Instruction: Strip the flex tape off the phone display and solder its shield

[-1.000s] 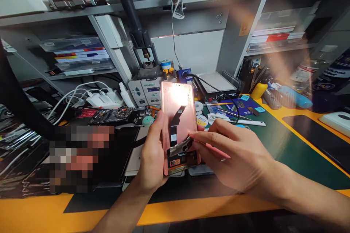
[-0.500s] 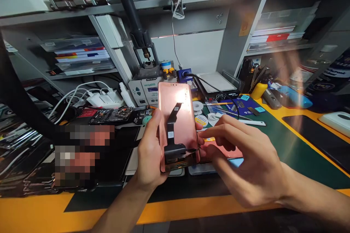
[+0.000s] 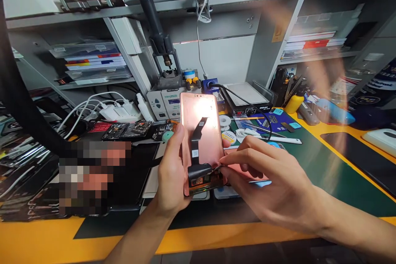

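My left hand (image 3: 170,173) is wrapped round a phone screen panel (image 3: 212,144), held tilted upright with its shiny copper-coloured back toward me. A black flex cable (image 3: 196,142) runs down that back. Near the lower end, a strip of black film (image 3: 199,170) is partly lifted, and a circuit area shows beneath it. My right hand (image 3: 272,181) pinches the film's right corner between thumb and forefinger, close to the panel's right edge. Behind my right hand, partly hidden, lies another pinkish panel (image 3: 243,172).
On the left are a dark phone screen (image 3: 136,173) and stacked phone parts (image 3: 27,181). A soldering station (image 3: 165,103) and a flat heating plate (image 3: 244,93) stand behind. At right are a dark phone glass (image 3: 361,161) and a yellow bottle (image 3: 293,103).
My right fingers have moved from the panel's right edge onto the film's corner. The film's lower edge has lifted, uncovering more of the circuit area.
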The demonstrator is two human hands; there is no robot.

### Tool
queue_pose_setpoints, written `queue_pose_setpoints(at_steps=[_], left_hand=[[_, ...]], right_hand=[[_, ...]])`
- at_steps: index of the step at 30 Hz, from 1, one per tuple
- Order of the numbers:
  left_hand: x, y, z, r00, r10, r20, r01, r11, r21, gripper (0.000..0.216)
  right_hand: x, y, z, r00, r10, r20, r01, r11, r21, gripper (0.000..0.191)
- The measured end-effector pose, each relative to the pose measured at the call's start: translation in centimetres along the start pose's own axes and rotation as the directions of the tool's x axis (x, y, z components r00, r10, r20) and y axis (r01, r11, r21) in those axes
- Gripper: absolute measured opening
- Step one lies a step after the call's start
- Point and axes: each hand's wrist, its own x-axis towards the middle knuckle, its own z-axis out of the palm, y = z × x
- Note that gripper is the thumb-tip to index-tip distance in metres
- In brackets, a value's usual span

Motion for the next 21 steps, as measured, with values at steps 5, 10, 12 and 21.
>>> queue_pose_setpoints(at_steps=[5, 10, 12, 21], left_hand=[[-0.2, -0.8, -0.5, 0.999, 0.022, 0.034, -0.022, 1.000, -0.003, 0.052], [-0.3, -1.3, -0.7, 0.998, 0.051, 0.026, -0.052, 0.998, 0.030, 0.052], [-0.4, -1.3, -0.5, 0.998, 0.043, 0.043, -0.045, 0.998, 0.043, 0.051], [-0.6, -1.7, -1.2, 0.986, -0.009, 0.165, 0.003, 0.999, 0.037, 0.058]], right_hand=[[0.5, -0.3, -0.2, 0.994, 0.105, 0.013, -0.106, 0.990, 0.095, 0.012], [0.4, -0.2, -0.1, 0.997, 0.079, -0.002, -0.079, 0.997, 0.010, 0.016], [0.2, 0.0, 0.1, 0.999, 0.037, -0.021, -0.038, 0.998, -0.051, 0.016], [0.0, 0.5, 0.5, 0.992, -0.110, -0.069, 0.093, 0.972, -0.214, 0.022]])
